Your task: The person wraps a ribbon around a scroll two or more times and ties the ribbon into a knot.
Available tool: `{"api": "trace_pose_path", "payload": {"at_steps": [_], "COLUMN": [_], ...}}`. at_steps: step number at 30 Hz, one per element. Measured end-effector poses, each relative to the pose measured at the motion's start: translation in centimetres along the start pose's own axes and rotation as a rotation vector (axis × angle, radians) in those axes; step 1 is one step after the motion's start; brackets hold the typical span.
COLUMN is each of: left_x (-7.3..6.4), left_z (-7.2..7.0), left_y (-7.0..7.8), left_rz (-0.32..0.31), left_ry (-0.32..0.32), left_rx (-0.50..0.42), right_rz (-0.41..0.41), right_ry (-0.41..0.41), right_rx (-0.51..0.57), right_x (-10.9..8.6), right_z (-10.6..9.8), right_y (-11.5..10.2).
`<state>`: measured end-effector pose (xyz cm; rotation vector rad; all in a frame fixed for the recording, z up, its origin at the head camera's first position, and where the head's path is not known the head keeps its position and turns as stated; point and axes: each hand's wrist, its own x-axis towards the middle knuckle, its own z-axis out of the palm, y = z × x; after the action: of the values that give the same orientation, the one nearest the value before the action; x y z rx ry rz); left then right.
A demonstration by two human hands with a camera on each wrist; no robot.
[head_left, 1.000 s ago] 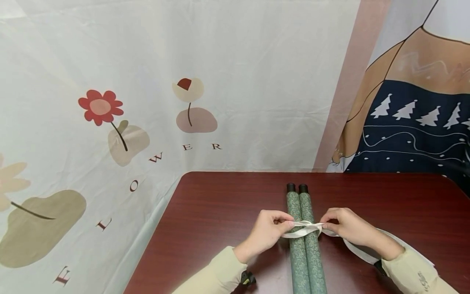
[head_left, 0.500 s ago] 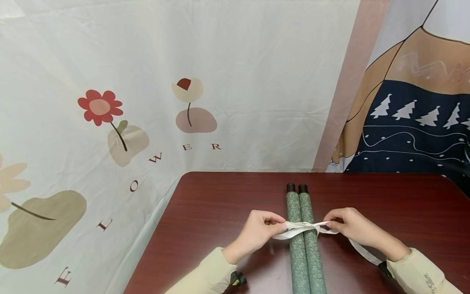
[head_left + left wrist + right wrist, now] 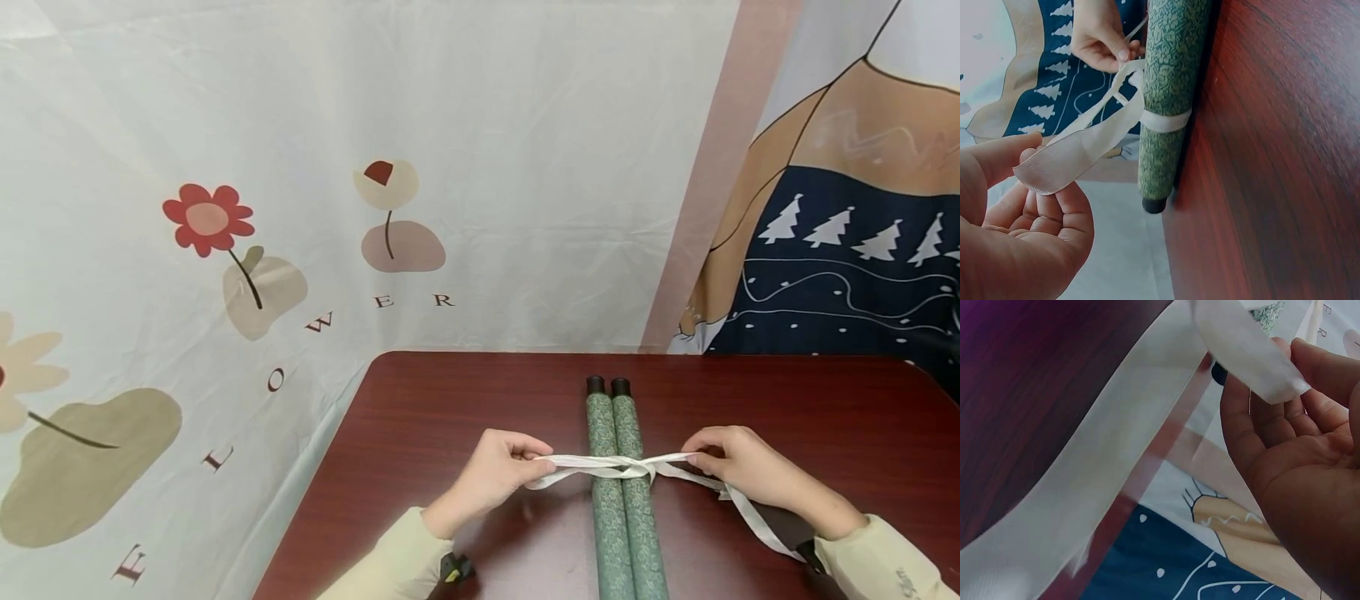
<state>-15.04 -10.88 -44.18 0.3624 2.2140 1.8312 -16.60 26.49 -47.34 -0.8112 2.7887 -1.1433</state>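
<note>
Two rolled scrolls (image 3: 612,533) with green patterned covers and black end knobs lie side by side on the table. A white ribbon (image 3: 577,462) passes round them and is knotted on top. To the left of the scrolls my left hand (image 3: 487,471) pinches a ribbon loop (image 3: 1079,153) between thumb and fingers. On the other side my right hand (image 3: 750,467) pinches a second loop (image 3: 1247,356). Both loops are stretched outward from the knot. A loose ribbon tail (image 3: 1122,425) hangs below the right hand, toward the wrist.
The dark red table (image 3: 420,417) extends on both sides of the scrolls. Behind it hangs a pale printed cloth (image 3: 525,208) with flowers and letters, and a figure in a tree-patterned garment at right. A dark wrist strap (image 3: 456,570) shows at the left sleeve.
My hands have moved apart, the left one leftward and the right one rightward. The ribbon loops between them have lengthened and the knot looks tighter. The scrolls have stayed in place.
</note>
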Motion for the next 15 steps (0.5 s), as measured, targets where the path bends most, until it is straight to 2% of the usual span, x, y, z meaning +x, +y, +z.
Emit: {"api": "trace_pose_path", "payload": {"at_steps": [5,11,15], "left_x": [-0.5,-1.0,-1.4], "left_z": [-1.3,-2.9,-3.9], "left_y": [-0.1,-0.2,-0.3], "left_rz": [-0.004,-0.019,-0.031], "left_ry": [0.021,0.037,0.052], "left_rx": [0.008,0.030,0.044], "right_rz": [0.018,0.094,0.115], "right_ry": [0.023,0.017,0.027], "right_rx": [-0.023,-0.035,-0.052], "right_x": [-0.4,-0.9,-1.3], "right_z": [-0.5,-1.0,-1.4], "right_y": [0.1,0.5,0.9]}}
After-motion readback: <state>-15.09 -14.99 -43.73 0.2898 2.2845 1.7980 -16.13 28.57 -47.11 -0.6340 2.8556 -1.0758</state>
